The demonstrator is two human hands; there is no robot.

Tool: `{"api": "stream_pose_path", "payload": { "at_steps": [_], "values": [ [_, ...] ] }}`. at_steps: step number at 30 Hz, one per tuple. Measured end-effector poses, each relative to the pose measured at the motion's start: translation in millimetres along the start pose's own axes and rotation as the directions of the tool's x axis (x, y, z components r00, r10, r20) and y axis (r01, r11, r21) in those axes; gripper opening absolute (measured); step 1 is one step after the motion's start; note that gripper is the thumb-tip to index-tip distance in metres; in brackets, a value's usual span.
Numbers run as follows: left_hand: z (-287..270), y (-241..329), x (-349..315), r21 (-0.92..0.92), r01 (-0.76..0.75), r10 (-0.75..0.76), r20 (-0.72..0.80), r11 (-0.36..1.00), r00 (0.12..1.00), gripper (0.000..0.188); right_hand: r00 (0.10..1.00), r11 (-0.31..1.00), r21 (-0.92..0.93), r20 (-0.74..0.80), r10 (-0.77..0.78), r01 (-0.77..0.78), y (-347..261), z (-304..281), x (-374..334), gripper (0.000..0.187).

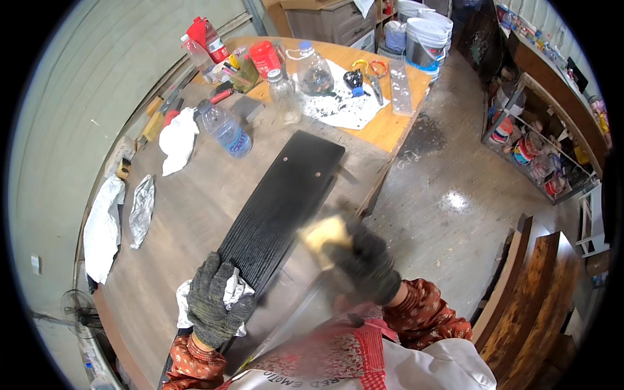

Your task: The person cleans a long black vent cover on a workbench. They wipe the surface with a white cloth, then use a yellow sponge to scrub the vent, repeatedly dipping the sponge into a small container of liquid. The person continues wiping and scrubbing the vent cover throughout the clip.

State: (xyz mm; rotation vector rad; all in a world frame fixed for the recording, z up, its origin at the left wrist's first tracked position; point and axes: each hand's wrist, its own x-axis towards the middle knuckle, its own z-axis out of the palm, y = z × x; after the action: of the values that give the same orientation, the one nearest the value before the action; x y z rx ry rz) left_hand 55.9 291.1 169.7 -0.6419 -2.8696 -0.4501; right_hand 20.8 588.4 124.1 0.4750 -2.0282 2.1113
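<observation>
A long black board (279,195), ribbed along most of its length, lies slantwise on the table, with two small holes near its smooth far end. My left hand (211,305), in a dark grey knit glove, rests on the board's near part, closed over a crumpled white cloth (237,291) that sticks out on both sides. Right of the board, my right hand (369,263), gloved alike, grips a pale yellow sponge (327,239). Motion blurs both the hand and the sponge, which appear apart from the board.
On the table (188,227) stand a water bottle (225,130), a glass jar (284,97) and a clear jug (314,73). White rags (104,227) lie left. Scissors (374,78) rest at the back. Buckets (426,42) stand beyond; brown planks (530,292) lie right.
</observation>
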Motion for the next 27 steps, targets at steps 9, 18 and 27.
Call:
{"api": "stream_pose_path", "payload": {
  "at_steps": [9, 18, 27],
  "values": [
    [-4, -44, 23, -0.041, 0.156, -0.160, -0.099, 0.987, 0.982, 0.050, 0.997, 0.968, -0.237, -0.042, 0.070, -0.078, 29, -55, 9, 0.034],
    [-11, -25, 142, 0.422, 0.205, -0.092, -0.273, 0.883, 0.958, 0.073, 0.963, 0.834, -0.516, 0.260, -0.067, 0.198, 13, -149, 58, 0.043],
    [68, 157, 225, -0.145, -0.241, 0.222, -0.139, 0.960, 0.965, 0.065, 0.870, 0.948, -0.259, 0.491, -0.036, 0.185, 16, -220, 101, 0.052]
  ]
}}
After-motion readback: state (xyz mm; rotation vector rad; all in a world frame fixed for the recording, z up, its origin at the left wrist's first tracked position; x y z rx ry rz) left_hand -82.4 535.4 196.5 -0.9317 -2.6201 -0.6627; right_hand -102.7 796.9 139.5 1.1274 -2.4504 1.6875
